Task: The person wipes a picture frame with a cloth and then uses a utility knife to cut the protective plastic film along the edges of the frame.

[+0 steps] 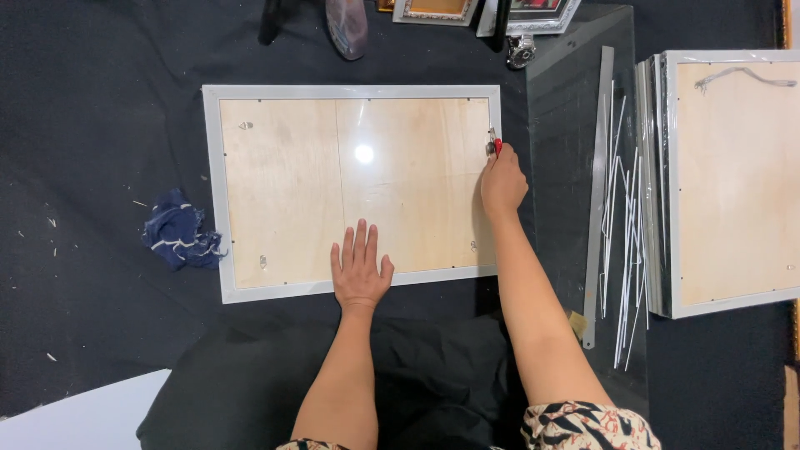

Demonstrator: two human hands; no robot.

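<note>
Picture frame [350, 187], white-rimmed and lying back-side up with its pale plywood backing showing, rests flat on the dark cloth-covered tabletop [100, 167], its long axis running left to right straight ahead of the person.

From the head view, the left hand [360, 271] lies flat and spread, fingers wide, pressed on the backing near the frame's near long edge, holding nothing. The right hand [502, 182] is closed around a small red-handled tool [494, 146], its tip touching the backing just inside the frame's right short edge, near the far corner. So the right hand is the nearer one to that edge, while the left sits closer to the middle of the frame's length.

A crumpled blue rag [179, 237] lies just left of the frame. To the right, a clear glass sheet [575, 100] carries a long metal ruler [597, 192] and thin white strips [627, 250]; beyond them stands a stack of similar frames [733, 179].
</note>
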